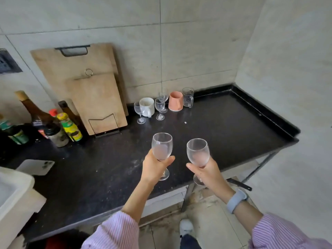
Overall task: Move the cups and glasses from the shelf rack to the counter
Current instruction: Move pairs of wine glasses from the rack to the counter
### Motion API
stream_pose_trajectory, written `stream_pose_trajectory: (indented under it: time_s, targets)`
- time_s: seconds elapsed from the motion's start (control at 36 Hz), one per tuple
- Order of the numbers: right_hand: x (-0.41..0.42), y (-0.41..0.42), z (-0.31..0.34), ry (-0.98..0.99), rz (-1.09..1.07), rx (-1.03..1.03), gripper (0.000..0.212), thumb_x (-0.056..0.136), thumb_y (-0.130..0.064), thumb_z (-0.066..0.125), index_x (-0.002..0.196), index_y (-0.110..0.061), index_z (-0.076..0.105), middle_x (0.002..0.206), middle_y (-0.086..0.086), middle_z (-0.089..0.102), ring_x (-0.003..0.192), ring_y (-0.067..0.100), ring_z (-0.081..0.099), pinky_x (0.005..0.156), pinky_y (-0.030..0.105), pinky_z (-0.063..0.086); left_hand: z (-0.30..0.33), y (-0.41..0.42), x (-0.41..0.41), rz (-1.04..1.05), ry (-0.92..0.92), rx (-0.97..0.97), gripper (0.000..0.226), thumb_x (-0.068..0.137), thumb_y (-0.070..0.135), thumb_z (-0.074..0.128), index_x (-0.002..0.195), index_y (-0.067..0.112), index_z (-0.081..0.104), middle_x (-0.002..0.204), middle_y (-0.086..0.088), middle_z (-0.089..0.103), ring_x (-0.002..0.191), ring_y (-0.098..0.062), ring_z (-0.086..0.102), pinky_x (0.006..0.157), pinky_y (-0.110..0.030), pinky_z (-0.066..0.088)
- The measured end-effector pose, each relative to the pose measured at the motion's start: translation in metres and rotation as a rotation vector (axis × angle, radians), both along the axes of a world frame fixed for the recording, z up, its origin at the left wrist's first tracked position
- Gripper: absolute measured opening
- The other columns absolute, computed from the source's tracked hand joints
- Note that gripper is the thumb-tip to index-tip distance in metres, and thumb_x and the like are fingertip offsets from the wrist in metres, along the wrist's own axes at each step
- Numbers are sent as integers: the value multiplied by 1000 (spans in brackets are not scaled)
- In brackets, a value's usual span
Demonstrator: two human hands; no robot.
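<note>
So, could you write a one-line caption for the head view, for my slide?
Left hand and right hand each hold a wine glass above the black counter, where other glasses and mugs already stand.

Both arms reach fwd, forearms bare, striped pink sleeves pushed up twd elbows. Left hand curled round bowl of a clear stemmed wine glass, thumb on its right side. Right hand grips a second clear stemmed wine glass likewise, upright; pale blue wristband on right wrist.
</note>
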State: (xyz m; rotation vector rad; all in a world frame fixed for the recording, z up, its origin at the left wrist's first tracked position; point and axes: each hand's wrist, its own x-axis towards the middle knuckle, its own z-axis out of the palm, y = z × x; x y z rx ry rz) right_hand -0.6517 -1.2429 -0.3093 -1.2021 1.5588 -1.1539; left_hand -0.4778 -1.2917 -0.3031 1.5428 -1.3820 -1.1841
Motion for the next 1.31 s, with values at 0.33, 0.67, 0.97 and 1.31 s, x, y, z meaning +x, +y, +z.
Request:
stream_pose_trajectory:
  time_s: [0.33,0.67,0.97,1.31]
  targets:
    - [-68,-230,-83,-75,54,159,29,78,-20,70,101,-19,52,78,-2,60,59,0,57,51,10,46,-76,-206,-80,176,7,88,37,70,21,78,97,21,53,84,13,59,86,-16,60,77,-28,44]
    - [-96,-378,-144,-86,34,134,44,76,-21,72,113,-21,47,90,-5,62,69,-8,61,55,6,47,-136,-339,-124,219,-76,95,43,70,29,77,104,18,52,83,12,59,75,0,56,73,-24,41]
    - [-102,-435,-175,-81,-59,50,52,73,-25,75,119,-20,50,109,-1,64,98,6,62,75,11,50,-164,-386,-150,265,-51,-14,48,69,25,79,108,16,52,99,7,59,92,-12,57,81,-25,45]
    - [-108,-440,-183,36,-86,78,52,77,-27,71,123,-16,50,118,1,61,109,11,57,95,23,45,-176,-399,-153,306,-7,-26,44,72,27,76,104,31,45,90,24,54,82,18,54,67,0,39]
